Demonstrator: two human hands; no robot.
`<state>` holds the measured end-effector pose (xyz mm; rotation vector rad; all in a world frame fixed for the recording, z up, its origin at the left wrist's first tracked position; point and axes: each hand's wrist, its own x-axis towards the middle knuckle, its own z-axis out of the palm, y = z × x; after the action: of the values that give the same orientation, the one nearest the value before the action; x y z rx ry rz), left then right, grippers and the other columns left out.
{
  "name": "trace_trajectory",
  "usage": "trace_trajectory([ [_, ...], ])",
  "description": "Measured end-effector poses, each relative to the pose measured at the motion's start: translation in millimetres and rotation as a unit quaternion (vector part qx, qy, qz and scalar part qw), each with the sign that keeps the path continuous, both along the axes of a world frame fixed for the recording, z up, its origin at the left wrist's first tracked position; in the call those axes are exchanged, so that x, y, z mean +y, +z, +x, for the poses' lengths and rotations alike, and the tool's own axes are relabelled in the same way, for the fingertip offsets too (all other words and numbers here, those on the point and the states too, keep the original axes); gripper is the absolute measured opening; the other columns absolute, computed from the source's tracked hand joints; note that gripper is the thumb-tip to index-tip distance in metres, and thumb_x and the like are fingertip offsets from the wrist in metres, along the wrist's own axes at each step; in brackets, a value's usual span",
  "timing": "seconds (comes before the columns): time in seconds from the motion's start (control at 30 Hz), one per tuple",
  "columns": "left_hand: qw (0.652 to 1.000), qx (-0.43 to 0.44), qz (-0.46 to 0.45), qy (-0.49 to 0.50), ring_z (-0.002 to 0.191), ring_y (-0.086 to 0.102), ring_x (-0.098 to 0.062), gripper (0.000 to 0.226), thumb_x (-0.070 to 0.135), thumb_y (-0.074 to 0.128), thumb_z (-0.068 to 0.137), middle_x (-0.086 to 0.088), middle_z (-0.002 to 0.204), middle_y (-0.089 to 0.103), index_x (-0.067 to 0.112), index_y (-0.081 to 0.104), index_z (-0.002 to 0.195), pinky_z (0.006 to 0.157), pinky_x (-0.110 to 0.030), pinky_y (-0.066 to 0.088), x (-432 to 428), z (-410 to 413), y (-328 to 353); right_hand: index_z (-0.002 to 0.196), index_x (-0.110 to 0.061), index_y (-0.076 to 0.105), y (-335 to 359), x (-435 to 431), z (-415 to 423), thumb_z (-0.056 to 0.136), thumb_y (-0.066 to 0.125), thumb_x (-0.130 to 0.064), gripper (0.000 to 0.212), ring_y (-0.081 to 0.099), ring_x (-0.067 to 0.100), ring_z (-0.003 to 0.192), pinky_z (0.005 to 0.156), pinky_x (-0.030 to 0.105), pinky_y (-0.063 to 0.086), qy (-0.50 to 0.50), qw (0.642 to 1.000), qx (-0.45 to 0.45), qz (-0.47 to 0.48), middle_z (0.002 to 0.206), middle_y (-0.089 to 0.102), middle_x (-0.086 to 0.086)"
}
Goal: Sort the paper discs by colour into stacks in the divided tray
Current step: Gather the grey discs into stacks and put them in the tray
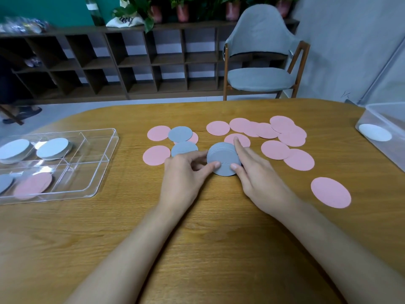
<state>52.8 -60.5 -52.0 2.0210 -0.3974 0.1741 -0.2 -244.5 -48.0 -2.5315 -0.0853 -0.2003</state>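
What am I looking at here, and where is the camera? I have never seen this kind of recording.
There is no machine. A person works with bare hands, and the single picture comes from a camera worn on their head, looking forward and down. On the wooden table lie many loose pink discs and two loose grey discs. The left hand grips a grey stack from its left side, while the right hand lays fairly straight fingers against its right side. At the far left stands the clear divided tray, which holds two white stacks, a pink stack and a grey pile. A clear box with a white disc sits at the right edge.
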Motion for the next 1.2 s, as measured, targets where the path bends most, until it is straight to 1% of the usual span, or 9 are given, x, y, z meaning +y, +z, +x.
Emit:
trace_trajectory([
  [0.1, 0.999, -0.023, 0.024, -0.012, 0.069, 0.069, -0.012, 0.024, 0.031, 0.083, 0.087, 0.006, 0.079, 0.079, 0.03, 0.081, 0.112, 0.086, -0.037, 0.057, -2, -5, 1, 0.165, -0.022, 0.009, 0, 0, 1, 0.11, 0.037, -0.032, 0.062, 0.04, 0.013, 0.134, 0.101, 0.023, 0.032, -0.007, 1.0, -0.006, -0.004, 0.153, 0.04, -0.001],
  [0.23, 0.999, -0.017, 0.039, -0.028, 0.072, 0.069, -0.001, 0.024, 0.029, 0.085, 0.086, 0.014, 0.083, 0.078, 0.023, 0.082, 0.109, 0.074, -0.011, 0.051, 2, 1, 2, 0.152, -0.024, 0.042, -2, -9, 0, 0.107, 0.05, -0.031, 0.046, 0.055, 0.006, 0.112, 0.087, 0.017, 0.044, -0.011, 0.997, -0.052, 0.048, 0.134, 0.059, -0.003],
  [0.37, 0.989, -0.082, 0.12, -0.039, 0.106, 0.065, 0.0, 0.043, 0.044, 0.081, 0.086, 0.011, 0.116, 0.075, 0.023, 0.075, 0.123, 0.092, -0.013, 0.046, 23, 20, 0, 0.141, -0.024, 0.051, -3, -15, 0, 0.104, 0.057, -0.03, 0.038, 0.06, 0.011, 0.093, 0.076, 0.02, 0.05, -0.012, 0.996, -0.06, 0.072, 0.109, 0.063, -0.003],
  [0.5, 0.965, -0.084, 0.247, 0.015, 0.143, 0.043, -0.019, 0.069, 0.055, 0.072, 0.09, 0.003, 0.153, 0.053, 0.024, 0.054, 0.149, 0.115, -0.032, 0.031, 43, 36, -7, 0.137, -0.028, 0.052, -1, -17, -1, 0.103, 0.058, -0.031, 0.035, 0.059, 0.008, 0.085, 0.068, 0.014, 0.045, -0.01, 0.996, -0.056, 0.067, 0.099, 0.06, -0.009],
  [0.63, 0.963, -0.089, 0.252, 0.02, 0.114, 0.061, -0.025, 0.063, 0.051, 0.075, 0.089, -0.001, 0.121, 0.072, 0.018, 0.062, 0.141, 0.101, -0.045, 0.047, 41, 35, -8, 0.137, -0.03, 0.052, 1, -19, -3, 0.103, 0.057, -0.032, 0.034, 0.056, 0.002, 0.089, 0.07, 0.015, 0.042, -0.008, 0.997, -0.058, 0.059, 0.1, 0.059, -0.016],
  [0.83, 0.954, -0.15, 0.261, -0.005, 0.077, 0.054, -0.015, 0.033, 0.047, 0.069, 0.096, 0.004, 0.092, 0.076, 0.026, 0.074, 0.12, 0.076, -0.035, 0.048, 40, 35, -6, 0.138, -0.027, 0.053, 1, -19, -3, 0.103, 0.059, -0.031, 0.036, 0.056, 0.0, 0.09, 0.07, 0.011, 0.041, -0.031, 0.995, -0.064, 0.067, 0.097, 0.056, -0.021],
  [1.0, 0.941, -0.235, 0.24, -0.04, 0.074, 0.064, -0.021, 0.022, 0.032, 0.055, 0.106, 0.004, 0.088, 0.076, 0.026, 0.071, 0.121, 0.069, -0.037, 0.05, 37, 26, 0, 0.138, -0.024, 0.056, 0, -21, -1, 0.101, 0.062, -0.029, 0.038, 0.059, 0.008, 0.084, 0.072, 0.022, 0.048, -0.064, 0.991, -0.081, 0.088, 0.094, 0.061, -0.013],
  [1.13, 0.952, -0.248, 0.174, -0.037, 0.071, 0.04, -0.008, 0.038, 0.011, 0.059, 0.103, 0.006, 0.09, 0.063, 0.021, 0.062, 0.14, 0.071, -0.024, 0.043, 32, 20, 5, 0.14, -0.023, 0.054, 0, -22, 1, 0.102, 0.061, -0.027, 0.04, 0.057, 0.003, 0.081, 0.069, 0.014, 0.043, -0.08, 0.989, -0.069, 0.101, 0.093, 0.056, -0.02],
  [1.2, 0.961, -0.235, 0.139, -0.045, 0.072, 0.046, -0.005, 0.049, 0.004, 0.063, 0.097, 0.007, 0.092, 0.063, 0.021, 0.06, 0.143, 0.074, -0.016, 0.042, 30, 18, 7, 0.142, -0.023, 0.053, 1, -21, 0, 0.102, 0.061, -0.027, 0.041, 0.057, 0.001, 0.082, 0.069, 0.011, 0.041, -0.08, 0.989, -0.065, 0.104, 0.094, 0.055, -0.02],
])
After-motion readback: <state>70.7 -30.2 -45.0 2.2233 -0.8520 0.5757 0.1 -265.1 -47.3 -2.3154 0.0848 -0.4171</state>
